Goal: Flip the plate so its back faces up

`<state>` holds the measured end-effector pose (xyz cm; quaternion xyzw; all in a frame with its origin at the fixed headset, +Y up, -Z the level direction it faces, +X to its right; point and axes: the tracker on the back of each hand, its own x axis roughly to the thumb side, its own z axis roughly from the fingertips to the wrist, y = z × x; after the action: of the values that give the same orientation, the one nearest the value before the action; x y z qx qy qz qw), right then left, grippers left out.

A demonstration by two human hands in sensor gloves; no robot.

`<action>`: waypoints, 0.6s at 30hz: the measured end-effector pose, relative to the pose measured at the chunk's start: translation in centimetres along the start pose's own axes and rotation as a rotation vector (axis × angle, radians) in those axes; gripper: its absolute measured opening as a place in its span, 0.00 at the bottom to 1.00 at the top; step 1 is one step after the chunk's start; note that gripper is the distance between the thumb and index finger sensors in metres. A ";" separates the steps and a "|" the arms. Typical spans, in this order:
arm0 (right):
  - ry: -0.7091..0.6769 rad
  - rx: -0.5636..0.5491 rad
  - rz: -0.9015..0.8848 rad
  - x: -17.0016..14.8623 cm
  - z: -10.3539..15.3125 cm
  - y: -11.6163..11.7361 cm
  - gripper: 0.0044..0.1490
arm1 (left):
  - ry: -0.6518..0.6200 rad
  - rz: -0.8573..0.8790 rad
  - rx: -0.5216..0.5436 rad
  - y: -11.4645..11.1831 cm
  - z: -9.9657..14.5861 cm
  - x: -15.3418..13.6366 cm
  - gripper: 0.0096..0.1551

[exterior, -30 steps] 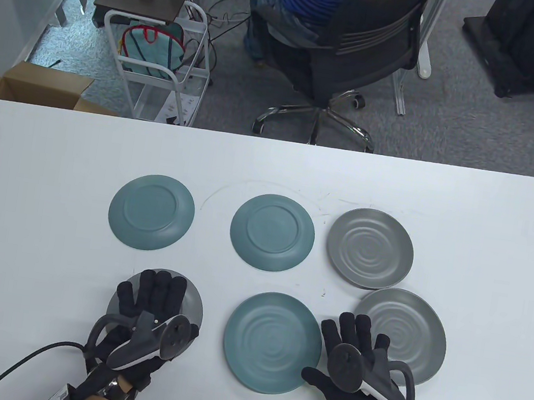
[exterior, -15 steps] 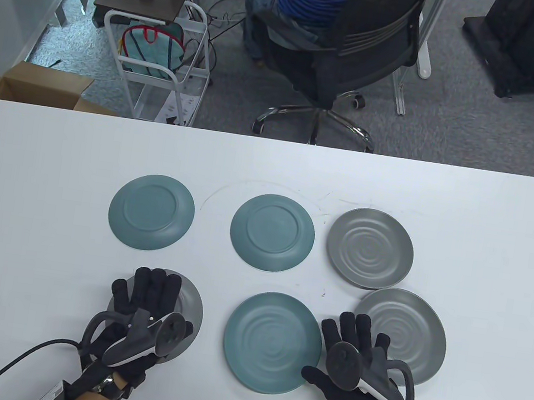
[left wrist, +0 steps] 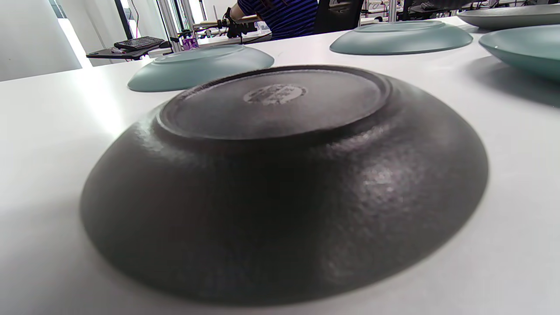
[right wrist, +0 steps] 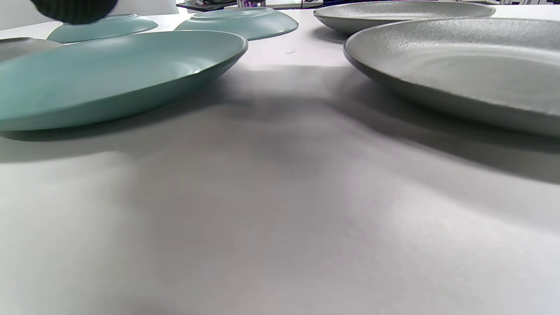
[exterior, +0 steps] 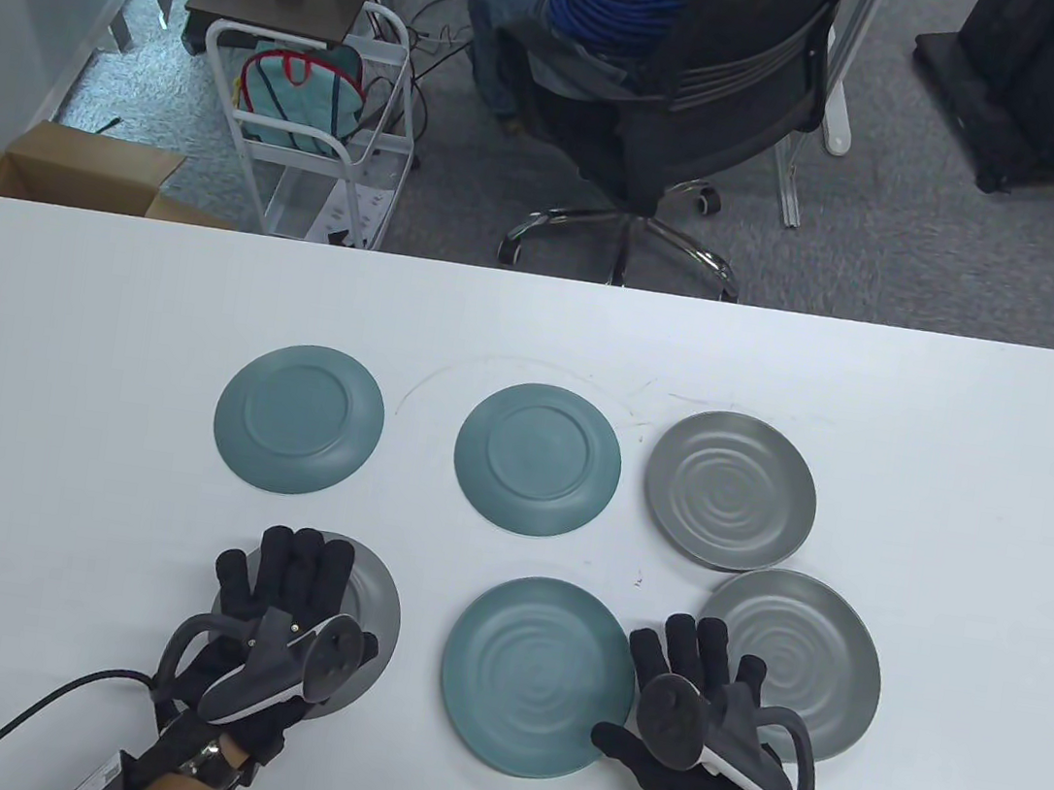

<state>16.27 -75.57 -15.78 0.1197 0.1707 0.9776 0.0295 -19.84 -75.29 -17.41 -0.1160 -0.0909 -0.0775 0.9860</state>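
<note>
A dark grey plate [exterior: 378, 602] lies back facing up at the near left; the left wrist view shows its foot ring [left wrist: 280, 175]. My left hand [exterior: 289, 587] is over it, open with fingers spread; whether it touches the plate is unclear. A teal plate [exterior: 536, 676] lies face up at the near middle, also in the right wrist view [right wrist: 109, 74]. My right hand [exterior: 693, 678] is open and empty, fingers spread over the table between the teal plate and a face-up grey plate [exterior: 810, 650]. One fingertip [right wrist: 74, 8] shows in the right wrist view.
Two teal plates [exterior: 298, 417] [exterior: 538, 458] lie back up in the far row. A second face-up grey plate [exterior: 729, 490] is at the far right, close to the near grey one. Beyond the table's far edge, a person sits in an office chair [exterior: 718, 79].
My left hand has drawn slightly back and to the left over the dark grey plate. My right hand has shifted very little. The plates have not moved.
</note>
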 end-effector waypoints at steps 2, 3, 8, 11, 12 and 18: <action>-0.002 -0.006 0.019 0.3 0.1 -0.6 0.61 | -0.001 0.001 0.002 0.0 0.0 0.0 0.56; -0.003 -0.011 0.024 0.5 0.1 -0.8 0.61 | -0.001 0.002 0.003 0.0 0.0 -0.1 0.56; -0.038 -0.026 0.074 2.6 0.2 -2.0 0.61 | -0.003 0.006 0.008 0.1 0.0 -0.2 0.56; -0.086 -0.017 0.116 5.0 0.0 -2.1 0.61 | -0.004 0.007 0.013 0.0 0.0 -0.2 0.56; -0.097 -0.011 0.124 5.5 0.0 -2.0 0.61 | -0.005 0.007 0.014 0.1 0.0 -0.2 0.56; -0.189 0.072 0.164 10.1 -1.2 -0.2 0.60 | -0.007 0.004 0.018 0.0 0.1 -0.1 0.55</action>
<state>6.15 -74.76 -14.71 0.2261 0.1918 0.9543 -0.0389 -19.97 -75.22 -17.40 -0.1078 -0.0950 -0.0743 0.9868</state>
